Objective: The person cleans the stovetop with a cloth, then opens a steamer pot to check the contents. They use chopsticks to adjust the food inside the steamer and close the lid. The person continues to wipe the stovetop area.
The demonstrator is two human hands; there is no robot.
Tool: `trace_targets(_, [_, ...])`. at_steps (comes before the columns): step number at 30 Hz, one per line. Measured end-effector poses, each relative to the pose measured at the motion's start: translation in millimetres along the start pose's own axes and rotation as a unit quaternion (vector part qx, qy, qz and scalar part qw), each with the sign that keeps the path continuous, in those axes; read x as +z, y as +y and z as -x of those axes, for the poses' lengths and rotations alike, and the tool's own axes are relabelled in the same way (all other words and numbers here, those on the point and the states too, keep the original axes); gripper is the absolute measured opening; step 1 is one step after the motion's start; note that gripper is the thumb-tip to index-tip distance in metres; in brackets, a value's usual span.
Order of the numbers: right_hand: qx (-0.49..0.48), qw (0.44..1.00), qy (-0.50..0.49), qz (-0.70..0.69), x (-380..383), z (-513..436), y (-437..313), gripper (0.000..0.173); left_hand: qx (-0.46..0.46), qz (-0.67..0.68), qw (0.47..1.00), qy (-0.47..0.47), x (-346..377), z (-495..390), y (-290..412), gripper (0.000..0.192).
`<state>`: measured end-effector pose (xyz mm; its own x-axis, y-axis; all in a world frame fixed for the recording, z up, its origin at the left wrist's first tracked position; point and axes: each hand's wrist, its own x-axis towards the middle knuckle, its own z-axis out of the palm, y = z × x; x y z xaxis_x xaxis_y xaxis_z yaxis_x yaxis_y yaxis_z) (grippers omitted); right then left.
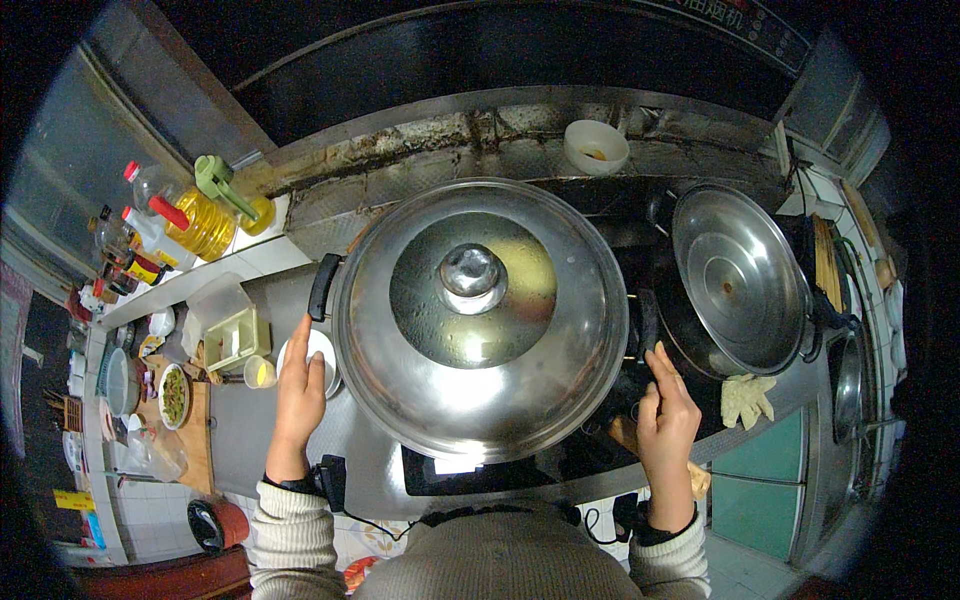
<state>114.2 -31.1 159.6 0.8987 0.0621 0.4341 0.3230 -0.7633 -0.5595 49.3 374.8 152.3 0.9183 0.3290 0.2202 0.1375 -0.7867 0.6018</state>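
Observation:
A large steel wok or steamer pot with a domed lid (480, 405) stands before me on a black cooktop (517, 478). Through the lid's fogged glass window (420, 322), yellowish shapes show dimly below a round metal knob (470, 271). My left hand (300, 394) is at the pot's black left handle (325, 287), fingers straight and thumb apart. Its fingertips reach the handle's lower end; contact is hard to judge. On the other side, my right hand (667, 420) has its fingertips at the lower end of the right handle (647, 322). Neither hand wraps around a handle.
At right, a wide steel pan (739, 277) leans tilted beside a glove (748, 400). Behind the pot sits a white bowl (596, 148). Oil bottles (202, 225) line the left ledge; below are a plastic container (236, 337), a white plate (324, 352) and a dish of green food (175, 396).

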Motion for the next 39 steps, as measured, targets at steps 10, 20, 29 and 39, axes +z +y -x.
trace_targets(10, [0.061,0.996,-0.035,-0.061,-8,-2,-1,0.038,-0.006,0.0,1.0,-0.007,-4,-1,-2,0.047])
trace_targets(20, [0.124,0.981,-0.067,-0.131,-11,-15,17,0.047,-0.023,0.114,0.993,0.016,2,-6,-19,0.048])
trace_targets(29, [0.072,0.986,-0.101,-0.112,-23,-38,-11,0.046,-0.026,0.177,0.984,0.001,-1,1,-22,0.047])
trace_targets(39, [-0.202,0.965,-0.169,0.021,-35,-89,-114,0.037,-0.036,0.226,0.973,0.006,5,31,-22,0.045])
